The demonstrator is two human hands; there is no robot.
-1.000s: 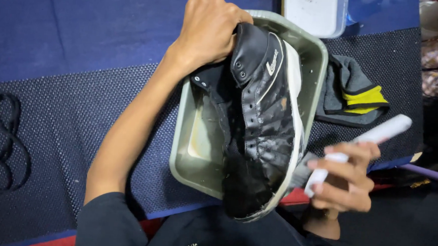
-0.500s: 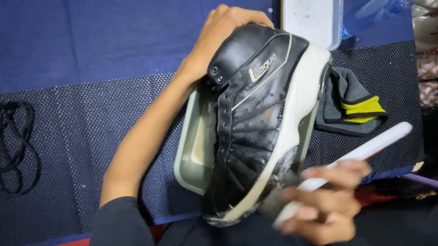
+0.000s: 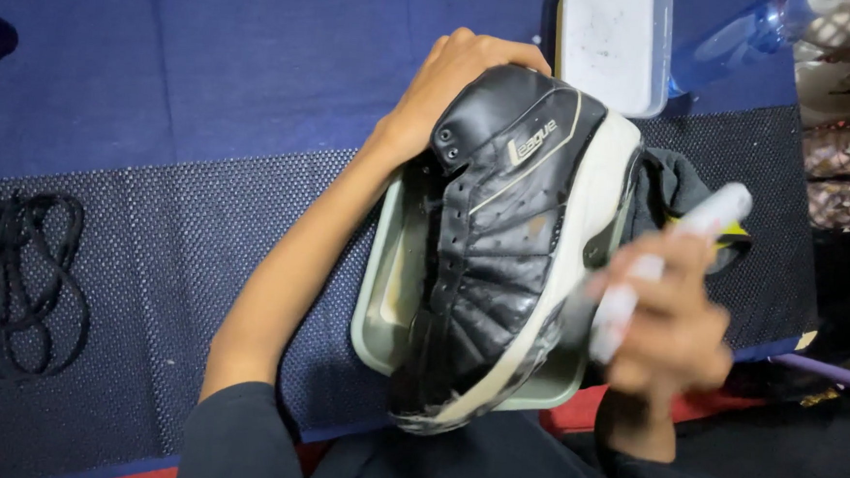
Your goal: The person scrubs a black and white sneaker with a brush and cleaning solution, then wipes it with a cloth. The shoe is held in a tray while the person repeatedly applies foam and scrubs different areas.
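My left hand [image 3: 452,85] grips the ankle collar of a black high-top shoe [image 3: 502,243] with a pale sole, holding it on its side over a grey-green tray [image 3: 383,295]. The shoe's toe points toward me. My right hand [image 3: 668,324], blurred by motion, is closed on a white brush handle [image 3: 682,243], with its lower end against the sole near the toe. The brush's bristles are hidden.
A loose black shoelace [image 3: 20,281] lies at the left on the dark mesh mat [image 3: 172,255]. A black-and-yellow cloth [image 3: 679,199] sits right of the shoe. A white lidded container [image 3: 614,45] and a clear bottle [image 3: 736,37] stand at the far edge.
The shoe has been turned so its side faces up and lifted closer. My right hand has moved in from the right and brought the brush against the sole.
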